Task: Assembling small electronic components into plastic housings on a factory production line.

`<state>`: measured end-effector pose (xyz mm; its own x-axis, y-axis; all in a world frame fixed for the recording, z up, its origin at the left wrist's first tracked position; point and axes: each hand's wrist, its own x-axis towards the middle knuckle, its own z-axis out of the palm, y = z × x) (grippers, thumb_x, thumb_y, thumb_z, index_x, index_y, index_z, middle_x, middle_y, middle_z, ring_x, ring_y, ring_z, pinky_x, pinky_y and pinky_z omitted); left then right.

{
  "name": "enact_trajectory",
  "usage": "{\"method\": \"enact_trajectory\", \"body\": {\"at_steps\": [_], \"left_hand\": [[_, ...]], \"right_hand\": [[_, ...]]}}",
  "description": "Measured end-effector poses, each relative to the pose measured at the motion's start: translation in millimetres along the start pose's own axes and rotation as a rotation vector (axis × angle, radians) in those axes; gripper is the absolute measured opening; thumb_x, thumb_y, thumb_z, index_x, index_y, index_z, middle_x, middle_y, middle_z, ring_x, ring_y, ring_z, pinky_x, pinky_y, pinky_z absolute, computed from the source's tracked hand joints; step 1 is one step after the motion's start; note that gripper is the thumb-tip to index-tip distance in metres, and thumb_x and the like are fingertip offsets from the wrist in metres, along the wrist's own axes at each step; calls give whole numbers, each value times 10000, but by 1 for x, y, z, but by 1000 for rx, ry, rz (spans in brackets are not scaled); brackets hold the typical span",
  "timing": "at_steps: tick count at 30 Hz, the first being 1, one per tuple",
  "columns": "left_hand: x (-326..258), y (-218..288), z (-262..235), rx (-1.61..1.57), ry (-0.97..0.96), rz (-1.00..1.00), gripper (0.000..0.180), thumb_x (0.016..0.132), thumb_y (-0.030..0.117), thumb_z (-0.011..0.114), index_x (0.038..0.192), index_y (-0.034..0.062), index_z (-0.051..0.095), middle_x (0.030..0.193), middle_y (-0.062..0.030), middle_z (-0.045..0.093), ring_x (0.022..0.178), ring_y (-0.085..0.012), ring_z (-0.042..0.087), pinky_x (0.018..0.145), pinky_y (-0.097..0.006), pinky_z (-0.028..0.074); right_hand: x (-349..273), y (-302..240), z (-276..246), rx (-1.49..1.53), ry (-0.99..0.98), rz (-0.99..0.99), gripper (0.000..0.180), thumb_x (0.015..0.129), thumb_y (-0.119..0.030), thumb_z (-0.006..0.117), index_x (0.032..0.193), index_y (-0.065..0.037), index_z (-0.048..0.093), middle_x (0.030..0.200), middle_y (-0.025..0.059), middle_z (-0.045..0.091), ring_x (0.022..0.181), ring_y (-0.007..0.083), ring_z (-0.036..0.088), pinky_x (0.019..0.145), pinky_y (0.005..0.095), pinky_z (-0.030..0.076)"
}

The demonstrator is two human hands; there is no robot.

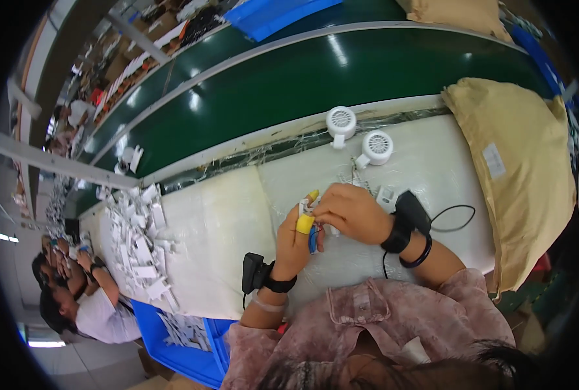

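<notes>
My left hand (293, 246) is closed round a small white plastic part (304, 207), with yellow wraps on a finger and the thumb. Something blue (313, 239) shows beneath those fingers; I cannot tell its kind. From the right, my right hand (354, 211) reaches over with its fingers pinched together at the white part. What lies between its fingertips is hidden. Just beyond my hands sit two white round housings with slotted grilles and short stems, one farther (341, 123) and one nearer (375, 148). A small white rectangular piece (386, 197) lies beside my right wrist.
White plastic parts (136, 240) are heaped on the table's left side. Below them stands a blue bin (156, 325) holding more. A brown paper sack (511, 175) covers the right end. Beyond the table runs a green conveyor (270, 78). Another person (104, 312) works at left.
</notes>
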<state>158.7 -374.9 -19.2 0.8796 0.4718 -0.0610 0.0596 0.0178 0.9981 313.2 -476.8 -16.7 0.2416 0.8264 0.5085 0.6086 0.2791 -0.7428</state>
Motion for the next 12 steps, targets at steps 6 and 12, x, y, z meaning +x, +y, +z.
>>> {"method": "enact_trajectory", "body": {"at_steps": [6, 12], "left_hand": [[45, 13, -28, -139, 90, 9, 383, 1031, 320, 413, 1225, 5, 511, 803, -106, 623, 549, -158, 596, 453, -306, 512], [133, -1, -115, 716, 484, 394, 475, 983, 406, 508, 1322, 74, 475, 1176, -187, 567, 1096, -233, 586, 1017, -370, 438]], "right_hand": [[-5, 23, -51, 268, 117, 187, 89, 866, -77, 658, 933, -18, 664, 847, 76, 659, 786, 176, 643, 700, 294, 502], [-1, 33, -52, 214, 303, 258, 66, 902, -57, 645, 924, 3, 662, 822, 62, 648, 750, 124, 649, 694, 246, 509]]}}
